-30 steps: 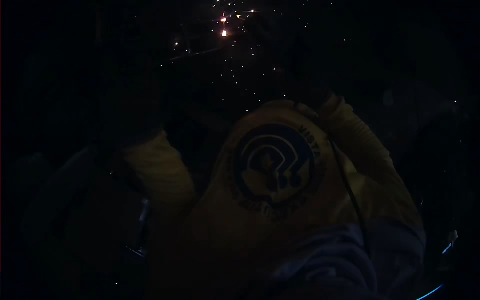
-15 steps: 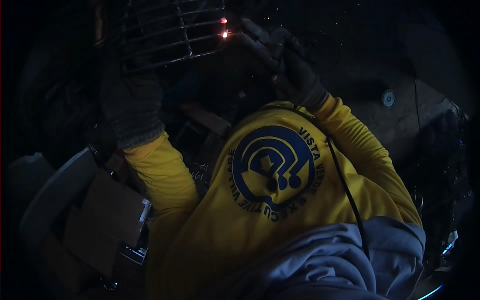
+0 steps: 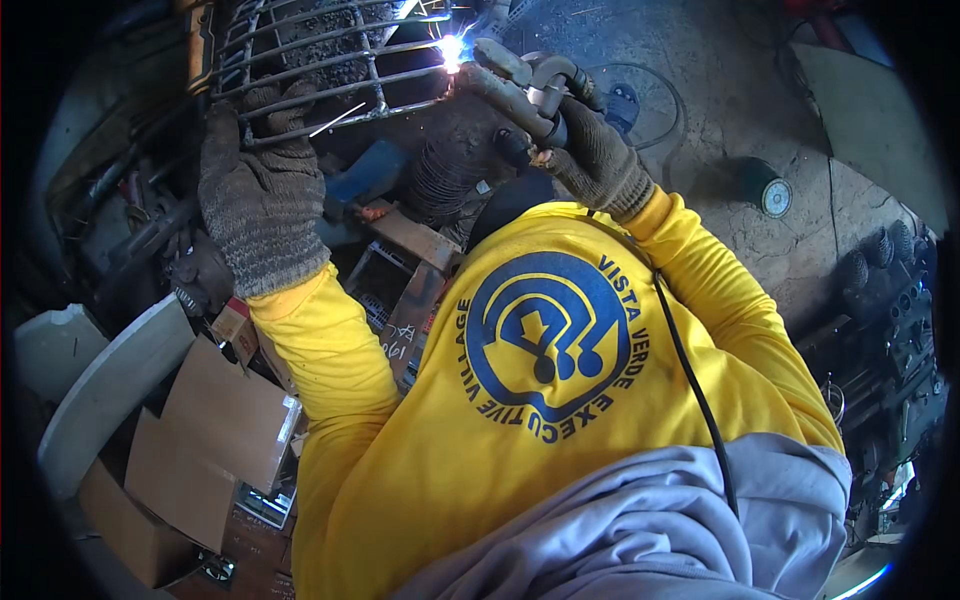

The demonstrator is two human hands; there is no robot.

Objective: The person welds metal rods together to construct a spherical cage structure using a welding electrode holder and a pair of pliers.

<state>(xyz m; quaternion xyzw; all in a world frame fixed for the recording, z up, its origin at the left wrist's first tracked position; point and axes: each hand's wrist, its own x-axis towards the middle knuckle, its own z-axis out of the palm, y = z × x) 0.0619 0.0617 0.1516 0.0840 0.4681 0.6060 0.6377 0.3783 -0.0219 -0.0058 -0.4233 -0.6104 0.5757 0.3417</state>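
At the top, a grate of welded metal rods (image 3: 374,78) is held up at its lower left corner by my left hand (image 3: 262,190), in a grey knitted glove, fingers closed about the bars. My right hand (image 3: 605,160), gloved alike, is wrapped around the handle of a welding electrode holder (image 3: 512,98). Its jaws point left at the grate's right edge. A bright blue-white arc (image 3: 453,52) with sparks burns there on the end rod. The electrode itself is lost in the glare.
Cardboard boxes (image 3: 215,430) and a curved pale panel (image 3: 110,400) lie at the left. Beyond my right arm a round can (image 3: 772,195) stands on the concrete floor, near a looped cable (image 3: 680,105). Dark metal parts (image 3: 895,330) line the right side.
The dull red glow at the grate's right edge has become a bright arc, and the dark scene is now lit. Both hands have stayed almost in place.
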